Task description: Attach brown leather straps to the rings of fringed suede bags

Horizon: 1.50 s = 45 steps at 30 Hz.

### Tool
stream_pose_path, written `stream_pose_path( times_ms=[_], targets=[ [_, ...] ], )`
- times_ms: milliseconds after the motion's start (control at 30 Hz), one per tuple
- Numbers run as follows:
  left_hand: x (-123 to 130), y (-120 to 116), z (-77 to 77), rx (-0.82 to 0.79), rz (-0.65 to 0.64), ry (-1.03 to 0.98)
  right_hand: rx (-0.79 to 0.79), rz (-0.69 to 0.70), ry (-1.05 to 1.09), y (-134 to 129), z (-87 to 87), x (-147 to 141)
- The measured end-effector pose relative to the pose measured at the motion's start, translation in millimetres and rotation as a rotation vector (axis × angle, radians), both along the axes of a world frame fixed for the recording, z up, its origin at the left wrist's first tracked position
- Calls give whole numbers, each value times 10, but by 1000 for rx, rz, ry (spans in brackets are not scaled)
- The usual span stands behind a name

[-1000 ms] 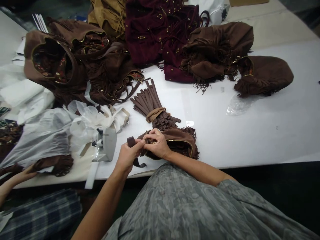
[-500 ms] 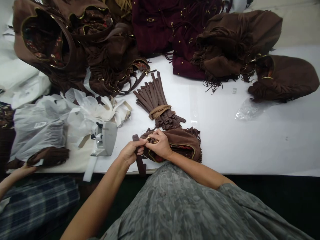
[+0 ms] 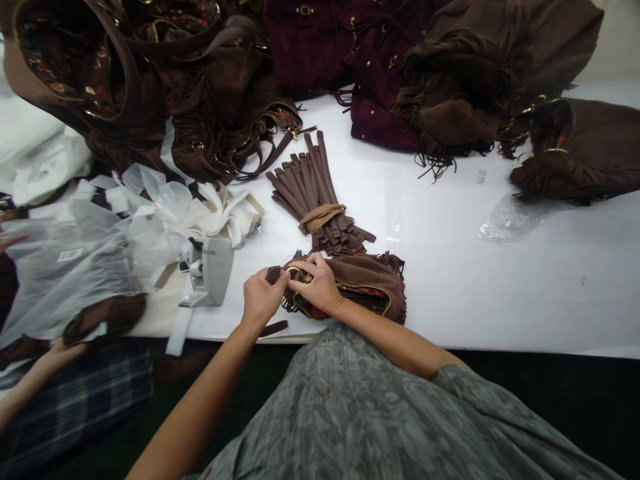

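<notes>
A small brown fringed bag [image 3: 367, 270] lies on the table in front of me, its zipped mouth gaping and a patterned lining showing. At its left end my right hand [image 3: 319, 287] pinches a gold ring [image 3: 294, 270]. My left hand [image 3: 263, 297] is closed on a brown strap [image 3: 273, 273], whose end pokes up beside the ring. The strap's other end [image 3: 274, 328] lies below that hand. Whether the strap passes through the ring I cannot tell. Just beyond the bag rests a bundle of brown straps [image 3: 310, 180], tied with a tan band [image 3: 323, 218].
A grey tape dispenser [image 3: 213, 270] stands left, near crumpled white wrapping [image 3: 165, 200]. Brown bags [image 3: 220, 100] and maroon bags [image 3: 310, 53] line the back. Clear plastic [image 3: 515, 217] lies right. A co-worker's hand [image 3: 57, 357] holds a brown item at far left.
My left hand has turned and closed in toward the ring, and the strap's upper end has tipped over toward it. The view has shifted slightly. A co-worker's second hand appears at the left edge.
</notes>
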<state>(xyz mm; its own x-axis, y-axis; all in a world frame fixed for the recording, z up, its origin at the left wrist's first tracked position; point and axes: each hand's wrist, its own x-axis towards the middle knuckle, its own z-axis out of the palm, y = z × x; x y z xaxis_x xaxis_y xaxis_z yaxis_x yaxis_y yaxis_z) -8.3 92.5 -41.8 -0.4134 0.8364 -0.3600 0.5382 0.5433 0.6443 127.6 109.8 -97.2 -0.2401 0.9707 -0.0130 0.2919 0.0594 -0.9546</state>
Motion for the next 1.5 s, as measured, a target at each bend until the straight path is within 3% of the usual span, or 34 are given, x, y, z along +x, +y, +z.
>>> stream_pose_path(
  times_ms=[133,300,367,433,567,800,967,1067,1133,1333,1433,1500],
  targets=[
    [-68,16,-57,38,-85,178,30,240,-73,123,6,144],
    [-85,29,-126,81,-196,264,382,388,-220,312,-66,270],
    [-95,30,-129,94,-241,270,406,474,-168,357,-131,254],
    [-110,19,-122,102,-291,260,371,515,-106,367,-196,215],
    [-136,-35,-114,93,-351,206,287,467,1,349,-253,179],
    [-135,-11,-106,80,-288,139,-75,619,236,448,-98,295],
    [-43,47,5,214,-462,171,-476,329,158,428,-16,197],
    [-19,56,32,248,-515,183,-628,371,279,427,13,201],
    [-34,61,13,239,-508,181,-639,428,327,448,34,248],
    [-87,59,-108,249,-490,246,-348,586,179,494,55,355],
    [-66,12,-133,261,-526,274,-372,486,213,443,-15,303],
    [-43,-42,-134,247,-573,320,-490,339,305,372,-85,246]
  ],
)
